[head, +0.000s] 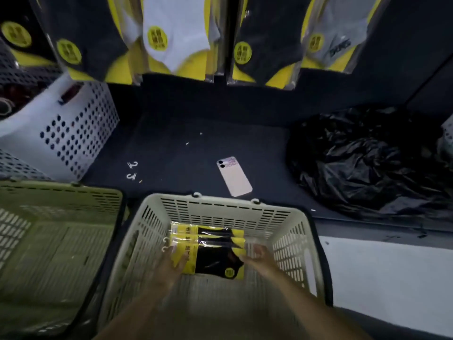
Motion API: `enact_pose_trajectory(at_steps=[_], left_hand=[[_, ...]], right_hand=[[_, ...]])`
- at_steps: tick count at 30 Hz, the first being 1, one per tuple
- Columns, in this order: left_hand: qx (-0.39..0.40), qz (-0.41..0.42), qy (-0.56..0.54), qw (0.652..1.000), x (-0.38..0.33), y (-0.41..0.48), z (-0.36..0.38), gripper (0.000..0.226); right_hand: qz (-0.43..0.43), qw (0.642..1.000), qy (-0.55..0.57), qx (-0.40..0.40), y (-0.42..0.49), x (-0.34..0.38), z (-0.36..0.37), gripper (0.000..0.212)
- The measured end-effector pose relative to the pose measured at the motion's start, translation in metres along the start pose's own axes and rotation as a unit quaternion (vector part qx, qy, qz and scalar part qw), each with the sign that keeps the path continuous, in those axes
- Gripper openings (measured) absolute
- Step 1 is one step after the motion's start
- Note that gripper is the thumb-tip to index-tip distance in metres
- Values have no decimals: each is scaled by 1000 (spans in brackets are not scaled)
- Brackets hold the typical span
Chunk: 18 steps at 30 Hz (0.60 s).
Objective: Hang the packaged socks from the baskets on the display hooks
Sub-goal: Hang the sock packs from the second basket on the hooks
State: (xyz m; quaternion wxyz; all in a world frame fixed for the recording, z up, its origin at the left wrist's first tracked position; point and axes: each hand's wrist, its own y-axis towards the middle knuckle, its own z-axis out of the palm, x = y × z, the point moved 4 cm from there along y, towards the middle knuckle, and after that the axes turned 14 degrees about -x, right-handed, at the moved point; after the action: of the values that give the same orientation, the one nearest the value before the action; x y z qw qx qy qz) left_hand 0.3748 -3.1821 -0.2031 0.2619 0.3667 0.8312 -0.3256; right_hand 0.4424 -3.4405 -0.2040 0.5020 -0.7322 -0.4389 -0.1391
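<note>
A cream plastic basket (pixel 220 207) stands in front of me with a small stack of packaged black socks (pixel 210 251) on yellow cards lying on its bottom. Both my arms reach down into it. My left hand (pixel 175 262) touches the left, hook end of the top pack. My right hand (pixel 258 255) holds the right end of the stack, fingers curled at its edge. Above, several sock packs (pixel 166 38) in black, white and grey hang in a row on the display wall; their hooks are out of view.
A green basket (pixel 61 195) stands at the left, white perforated bins (pixel 81 133) behind it. On the dark shelf lie a pink phone (pixel 234 177), two loose white hooks (pixel 132 170) and a crumpled black plastic bag (pixel 367 158). White floor shows at the lower right.
</note>
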Motion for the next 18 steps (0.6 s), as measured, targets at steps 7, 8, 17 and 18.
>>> enact_pose_trajectory(at_steps=[7,8,17,18], left_hand=[[62,-31,1,998,14,11,34,67],[67,-41,6,997,16,11,38,67],[63,-38,-11,997,15,7,40,73],[58,-57,-53,995,11,6,38,67]], right_hand=[[7,999,-4,34,51,-7,32,74],[16,999,-7,34,54,-9,37,78],[18,996,-5,83,33,-20,45,30],[13,996,10,90,26,-15,43,29]])
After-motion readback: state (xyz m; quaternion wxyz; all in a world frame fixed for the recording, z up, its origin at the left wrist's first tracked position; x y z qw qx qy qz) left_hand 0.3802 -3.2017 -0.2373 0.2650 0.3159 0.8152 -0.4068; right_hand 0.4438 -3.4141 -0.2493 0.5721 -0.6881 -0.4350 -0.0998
